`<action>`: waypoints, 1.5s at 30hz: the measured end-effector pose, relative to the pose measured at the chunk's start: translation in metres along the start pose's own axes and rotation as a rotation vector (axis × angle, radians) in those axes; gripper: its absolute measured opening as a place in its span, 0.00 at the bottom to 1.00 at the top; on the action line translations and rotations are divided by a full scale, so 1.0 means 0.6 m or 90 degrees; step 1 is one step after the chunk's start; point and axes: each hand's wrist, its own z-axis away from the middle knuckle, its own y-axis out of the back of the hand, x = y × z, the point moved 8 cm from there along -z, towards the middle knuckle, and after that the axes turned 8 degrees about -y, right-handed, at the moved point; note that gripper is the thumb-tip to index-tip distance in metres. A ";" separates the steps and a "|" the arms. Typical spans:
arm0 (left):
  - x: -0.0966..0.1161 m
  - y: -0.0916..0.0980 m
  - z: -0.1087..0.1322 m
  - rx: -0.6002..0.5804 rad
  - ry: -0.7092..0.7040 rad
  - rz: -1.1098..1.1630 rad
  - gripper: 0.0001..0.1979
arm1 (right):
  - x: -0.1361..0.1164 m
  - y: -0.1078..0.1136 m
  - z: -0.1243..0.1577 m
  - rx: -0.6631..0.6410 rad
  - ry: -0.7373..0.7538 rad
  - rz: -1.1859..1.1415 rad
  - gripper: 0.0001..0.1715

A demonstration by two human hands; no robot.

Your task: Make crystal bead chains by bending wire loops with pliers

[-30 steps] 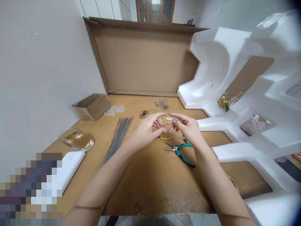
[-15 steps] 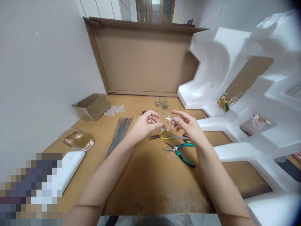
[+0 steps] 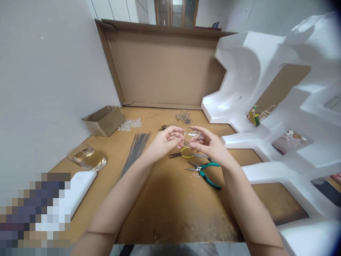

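Observation:
Above the middle of the wooden table [image 3: 170,206], my left hand [image 3: 165,142] and my right hand [image 3: 209,144] meet fingertip to fingertip. Between them they pinch a small clear crystal piece on thin wire [image 3: 190,135]. Just below the hands lie yellow-handled pliers [image 3: 185,154] and teal-handled pliers [image 3: 206,172]. Behind the hands are small heaps of black rings [image 3: 163,127], metal hooks [image 3: 183,116] and clear beads [image 3: 130,124].
A bundle of grey wires [image 3: 134,153] lies left of the hands. A small cardboard box [image 3: 103,120], a glass dish [image 3: 85,158] and a white slab [image 3: 80,186] sit at the left. A cardboard sheet [image 3: 165,67] stands behind. White foam packing [image 3: 279,117] fills the right.
Half a second ago my hands had drawn apart with the crystal piece hanging between them; now they have come together again around it.

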 end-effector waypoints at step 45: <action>-0.007 -0.040 -0.002 -0.144 -0.047 -0.169 0.07 | 0.025 -0.004 -0.010 0.019 0.048 0.120 0.33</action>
